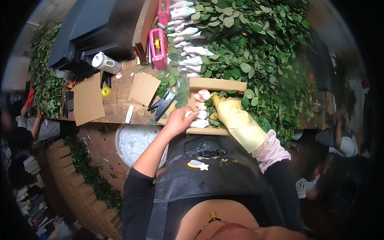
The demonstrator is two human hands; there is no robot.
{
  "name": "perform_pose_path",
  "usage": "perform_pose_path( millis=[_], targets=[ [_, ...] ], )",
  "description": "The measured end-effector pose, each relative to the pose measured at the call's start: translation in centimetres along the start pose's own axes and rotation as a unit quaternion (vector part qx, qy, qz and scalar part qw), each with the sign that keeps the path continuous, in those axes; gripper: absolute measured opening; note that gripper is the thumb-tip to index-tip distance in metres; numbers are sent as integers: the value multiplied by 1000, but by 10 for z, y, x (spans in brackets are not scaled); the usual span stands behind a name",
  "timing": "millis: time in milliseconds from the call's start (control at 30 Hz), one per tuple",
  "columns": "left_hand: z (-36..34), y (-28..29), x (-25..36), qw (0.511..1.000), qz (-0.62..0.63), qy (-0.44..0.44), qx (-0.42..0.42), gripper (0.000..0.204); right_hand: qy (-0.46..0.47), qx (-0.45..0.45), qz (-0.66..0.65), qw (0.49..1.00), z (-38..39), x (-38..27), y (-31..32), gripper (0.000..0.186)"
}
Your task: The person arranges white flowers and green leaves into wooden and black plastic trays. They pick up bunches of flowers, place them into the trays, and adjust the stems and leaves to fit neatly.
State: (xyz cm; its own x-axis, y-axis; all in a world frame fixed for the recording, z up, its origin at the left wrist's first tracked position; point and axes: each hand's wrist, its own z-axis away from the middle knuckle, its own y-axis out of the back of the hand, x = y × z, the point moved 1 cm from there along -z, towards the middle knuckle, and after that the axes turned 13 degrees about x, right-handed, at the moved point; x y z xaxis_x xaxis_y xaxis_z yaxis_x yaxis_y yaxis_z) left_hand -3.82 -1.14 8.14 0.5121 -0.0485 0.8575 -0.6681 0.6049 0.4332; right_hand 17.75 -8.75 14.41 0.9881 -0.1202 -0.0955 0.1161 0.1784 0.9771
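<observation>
A corrugated cardboard holder (pixel 218 84) lies at the table's front edge, with pink rose heads (pixel 203 95) and white-sleeved buds (pixel 199 123) inside. My bare left hand (pixel 179 120) is closed at the holder's left side, thumb and fingers pinched on a white sleeve beside the lower buds. My right hand (pixel 234 112), in a long pale yellow glove, curls round the green rose stems just right of the heads; its fingertips are partly hidden by leaves. A thick pile of leafy stems (pixel 256 52) lies beyond and to the right, with a row of white-sleeved heads (pixel 192 50).
Pink tape dispensers (pixel 158 48), scissors (pixel 162 104), cardboard sheets (pixel 88 98) and a white bottle (pixel 105 62) occupy the table's left. Below stand a tub of white pieces (pixel 136 144) and cardboard dividers (pixel 80 184). Other people work at far left (pixel 40 128) and far right (pixel 340 140).
</observation>
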Motion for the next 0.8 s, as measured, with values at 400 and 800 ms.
perform_pose_path(
  millis=[400, 800],
  targets=[
    [25, 41, -10, 998, -27, 11, 63, 55, -15, 14, -288, 957, 31, 3, 77, 43],
    [26, -20, -11, 943, 296, 149, 20, 26, -68, -221, -129, 964, 13, -18, 4, 37]
  ],
)
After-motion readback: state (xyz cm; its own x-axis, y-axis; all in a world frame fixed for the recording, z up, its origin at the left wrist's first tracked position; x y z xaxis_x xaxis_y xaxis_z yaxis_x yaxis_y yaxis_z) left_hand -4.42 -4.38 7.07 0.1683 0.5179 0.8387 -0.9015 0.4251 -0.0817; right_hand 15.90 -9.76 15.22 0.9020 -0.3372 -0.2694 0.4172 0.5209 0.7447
